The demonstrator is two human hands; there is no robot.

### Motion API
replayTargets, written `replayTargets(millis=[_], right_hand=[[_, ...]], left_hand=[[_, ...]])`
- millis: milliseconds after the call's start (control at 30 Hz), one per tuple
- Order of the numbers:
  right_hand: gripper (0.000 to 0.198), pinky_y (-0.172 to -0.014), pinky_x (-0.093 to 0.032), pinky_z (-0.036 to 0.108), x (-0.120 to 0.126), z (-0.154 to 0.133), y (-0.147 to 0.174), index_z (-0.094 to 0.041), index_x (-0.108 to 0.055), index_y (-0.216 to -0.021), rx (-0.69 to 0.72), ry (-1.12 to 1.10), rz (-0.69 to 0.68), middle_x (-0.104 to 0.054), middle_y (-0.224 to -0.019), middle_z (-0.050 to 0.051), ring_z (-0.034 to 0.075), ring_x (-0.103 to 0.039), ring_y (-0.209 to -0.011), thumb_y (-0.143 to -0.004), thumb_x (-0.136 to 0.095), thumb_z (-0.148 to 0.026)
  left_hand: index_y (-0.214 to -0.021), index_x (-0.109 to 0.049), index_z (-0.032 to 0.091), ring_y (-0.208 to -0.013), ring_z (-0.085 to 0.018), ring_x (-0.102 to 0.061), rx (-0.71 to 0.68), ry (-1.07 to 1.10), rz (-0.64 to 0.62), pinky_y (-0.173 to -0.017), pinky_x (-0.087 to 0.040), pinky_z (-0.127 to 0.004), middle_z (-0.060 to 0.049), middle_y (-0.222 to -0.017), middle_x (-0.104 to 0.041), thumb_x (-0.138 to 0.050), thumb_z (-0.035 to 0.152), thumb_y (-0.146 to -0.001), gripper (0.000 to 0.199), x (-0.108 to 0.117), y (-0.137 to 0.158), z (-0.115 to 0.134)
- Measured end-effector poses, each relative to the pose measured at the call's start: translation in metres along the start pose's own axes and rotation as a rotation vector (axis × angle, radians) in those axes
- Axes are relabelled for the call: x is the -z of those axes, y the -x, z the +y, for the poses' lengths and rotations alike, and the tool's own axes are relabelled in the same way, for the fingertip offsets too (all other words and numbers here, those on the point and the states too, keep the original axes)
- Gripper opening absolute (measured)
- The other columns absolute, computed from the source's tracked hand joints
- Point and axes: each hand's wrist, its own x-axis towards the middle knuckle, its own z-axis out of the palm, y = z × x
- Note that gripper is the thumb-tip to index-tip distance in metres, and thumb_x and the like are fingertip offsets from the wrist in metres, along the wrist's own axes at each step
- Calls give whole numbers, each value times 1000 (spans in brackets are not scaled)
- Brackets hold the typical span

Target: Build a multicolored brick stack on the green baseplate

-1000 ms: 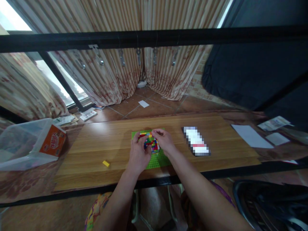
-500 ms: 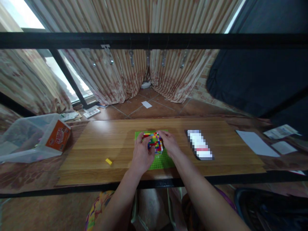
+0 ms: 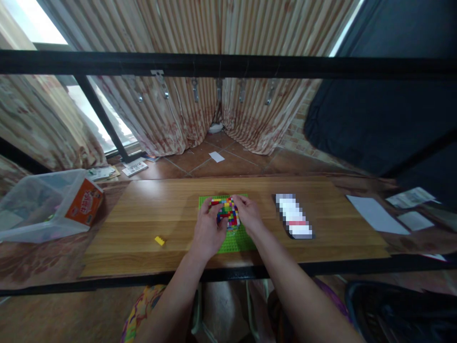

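A many-coloured toy brick build (image 3: 229,214) stands on a green studded baseplate (image 3: 235,244) in the middle of the table. My left hand (image 3: 210,228) is curled around its left side, fingers at the far left corner and thumb at the near left. At the far right corner my right hand (image 3: 248,213) has its fingers bent and closed against the build's edge. The right fingertips are partly hidden, and any small brick between them cannot be made out. A single yellow brick (image 3: 159,241) lies apart on the wood, left of the baseplate.
A phone with a blurred screen (image 3: 293,216) lies right of the baseplate. Left of the wooden table (image 3: 143,209) stands a clear plastic bin (image 3: 43,205) with an orange label. White papers (image 3: 376,214) lie to the right. A black bar (image 3: 228,64) with hanging clips crosses beyond the table.
The whole view has shifted slightly. Both hands stay at the build, with the right fingers a little closer in over its far right corner.
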Motion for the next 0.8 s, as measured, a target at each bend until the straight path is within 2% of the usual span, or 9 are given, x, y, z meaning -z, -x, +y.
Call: replayTargets(millis=[167,267,800], right_hand=[[37,-76,-48,30,0,-5,4,-17,-72,-87,96,221,-10,-73,-86,6,20,-66,-82,-77,-62,-51],[34,-74,-47,31,0,-7,5,-17,-72,-89,111,329,-25,-73,-86,6,20,-65,-81,-78,-63,-48],[31,-74,-46,30,-1,-11,7,-18,-71,-86,111,390,-6,-72,-85,5,20,-65,-80,-79,-62,-47]], left_hand=[[-116,-62,15,-137,-31,-40,-10,-5,-4,-114,-38,-50,-16,-131,-52,-56,18,-81,35,0,-1,1],[-118,-62,15,-138,-31,-39,-3,-14,-19,-114,-37,-50,-16,-132,-51,-55,18,-82,37,1,-2,3],[-118,-61,16,-137,-30,-40,-29,-12,-13,-113,-38,-51,-15,-127,-55,-55,17,-82,36,1,-1,3]])
